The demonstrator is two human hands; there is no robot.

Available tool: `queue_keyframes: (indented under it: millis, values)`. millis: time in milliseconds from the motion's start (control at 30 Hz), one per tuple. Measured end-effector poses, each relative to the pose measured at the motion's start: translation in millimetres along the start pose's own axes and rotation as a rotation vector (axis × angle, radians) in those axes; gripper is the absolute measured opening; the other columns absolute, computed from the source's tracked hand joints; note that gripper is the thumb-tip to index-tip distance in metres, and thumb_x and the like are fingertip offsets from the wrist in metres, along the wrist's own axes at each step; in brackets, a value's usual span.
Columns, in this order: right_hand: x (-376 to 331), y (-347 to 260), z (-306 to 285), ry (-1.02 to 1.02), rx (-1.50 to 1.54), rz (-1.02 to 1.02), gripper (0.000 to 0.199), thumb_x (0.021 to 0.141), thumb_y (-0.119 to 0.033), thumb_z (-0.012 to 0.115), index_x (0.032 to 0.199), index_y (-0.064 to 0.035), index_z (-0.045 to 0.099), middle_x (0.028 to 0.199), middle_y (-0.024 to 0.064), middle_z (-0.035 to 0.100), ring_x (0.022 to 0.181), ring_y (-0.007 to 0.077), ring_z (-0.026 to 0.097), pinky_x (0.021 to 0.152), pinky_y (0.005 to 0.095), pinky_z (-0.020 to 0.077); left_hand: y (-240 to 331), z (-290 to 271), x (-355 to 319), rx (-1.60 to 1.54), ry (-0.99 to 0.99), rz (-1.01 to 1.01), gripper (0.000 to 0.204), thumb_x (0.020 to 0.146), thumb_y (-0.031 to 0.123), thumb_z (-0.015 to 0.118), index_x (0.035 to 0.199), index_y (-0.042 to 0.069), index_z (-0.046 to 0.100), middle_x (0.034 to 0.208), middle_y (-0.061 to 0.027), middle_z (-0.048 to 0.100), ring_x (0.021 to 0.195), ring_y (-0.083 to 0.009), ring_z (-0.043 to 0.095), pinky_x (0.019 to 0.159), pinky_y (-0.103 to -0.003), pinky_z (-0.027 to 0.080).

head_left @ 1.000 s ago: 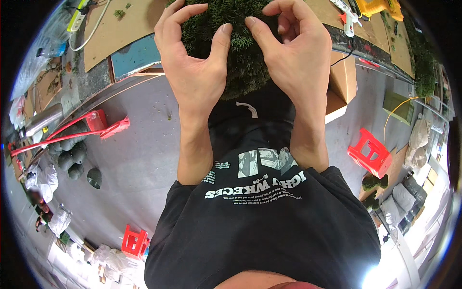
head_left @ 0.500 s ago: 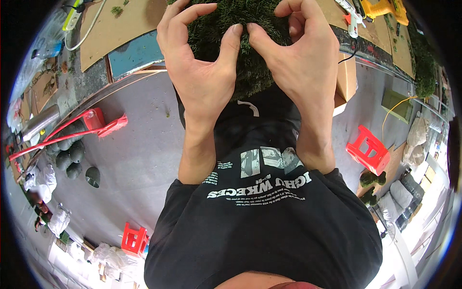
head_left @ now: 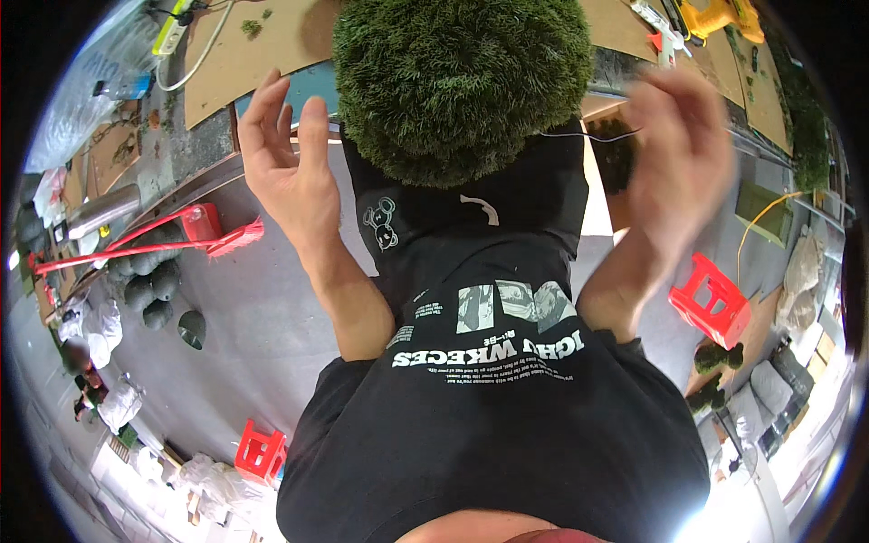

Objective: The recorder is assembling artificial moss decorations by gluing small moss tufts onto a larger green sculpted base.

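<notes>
A round ball of dense green artificial foliage rests over my lap, against the table's near edge. To its left, my left hand is raised with thumb and fingers apart; it holds nothing and does not touch the ball. On the other side, my right hand is also off the ball, near the table edge. Motion smears its fingers, so whether they grip anything is unclear. A thin dark cord runs between the ball's right side and my right hand. Beyond that hand lies a white glue gun.
Brown boards cover the table, with a yellow power tool at the far right and a power strip at the far left. Red stools and a red broom and dustpan are on the floor. An open cardboard box stands right of my lap.
Both hands have come off the foliage ball and spread apart, the left leftward, the right rightward. More of the ball now shows.
</notes>
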State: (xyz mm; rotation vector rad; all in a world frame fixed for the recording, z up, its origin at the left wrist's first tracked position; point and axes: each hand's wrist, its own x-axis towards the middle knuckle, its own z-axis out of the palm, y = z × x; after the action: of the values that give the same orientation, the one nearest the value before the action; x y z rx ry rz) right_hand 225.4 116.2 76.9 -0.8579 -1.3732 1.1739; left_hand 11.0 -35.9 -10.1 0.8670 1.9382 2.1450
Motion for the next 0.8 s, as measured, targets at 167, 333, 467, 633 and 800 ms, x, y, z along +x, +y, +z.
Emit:
queue_keyframes:
  millis: [167, 333, 467, 633, 800]
  values:
    - [-13, -32, -32, -0.05, 0.236, -0.496, 0.021, 0.084, -0.009, 0.081, 0.1, 0.0003, 0.071, 0.082, 0.0016, 0.064, 0.074, 0.0082, 0.058, 0.069, 0.0225, 0.0469, -27, -33, -12, 0.191, -0.018, -0.131, 0.03, 0.099, 0.005, 0.068, 0.127, -0.001, 0.062, 0.143, -0.019, 0.06, 0.131, -0.023, 0.058, 0.109, -0.035, 0.047]
    - [-18, -16, -2, -0.493, 0.072, -0.315, 0.019, 0.085, -0.009, 0.08, 0.099, 0.0002, 0.071, 0.082, 0.0023, 0.065, 0.075, 0.009, 0.058, 0.07, 0.023, 0.0474, -31, -39, -16, 0.242, -0.011, -0.093, 0.033, 0.094, 0.013, 0.076, 0.123, 0.001, 0.065, 0.14, -0.0148, 0.062, 0.125, -0.0215, 0.061, 0.108, -0.036, 0.047]
    - [-18, 2, 19, -0.557, 0.001, -0.296, 0.018, 0.085, -0.009, 0.079, 0.099, 0.0002, 0.072, 0.082, 0.0028, 0.066, 0.075, 0.0097, 0.059, 0.07, 0.0233, 0.0478, -12, -19, -17, 0.204, -0.021, 0.028, 0.03, 0.096, 0.007, 0.072, 0.124, 0.0, 0.064, 0.141, -0.0166, 0.061, 0.125, -0.0219, 0.061, 0.109, -0.037, 0.048]
    - [-15, 6, 21, -0.567, -0.002, -0.291, 0.016, 0.086, -0.009, 0.077, 0.098, 0.0001, 0.072, 0.083, 0.0034, 0.066, 0.076, 0.0105, 0.06, 0.071, 0.0238, 0.0483, 17, 20, -23, 0.186, -0.138, 0.302, 0.028, 0.091, 0.006, 0.075, 0.119, 0.004, 0.069, 0.145, -0.0177, 0.056, 0.136, -0.029, 0.054, 0.115, -0.045, 0.041]
    - [-9, 10, 21, -0.584, -0.027, -0.29, 0.015, 0.086, -0.009, 0.076, 0.097, 0.0, 0.072, 0.083, 0.004, 0.067, 0.076, 0.0114, 0.061, 0.071, 0.0243, 0.0488, 36, 38, -27, 0.337, -0.297, 0.345, 0.019, 0.085, 0.008, 0.082, 0.103, 0.009, 0.075, 0.15, -0.0206, 0.05, 0.14, -0.0351, 0.049, 0.112, -0.042, 0.039]
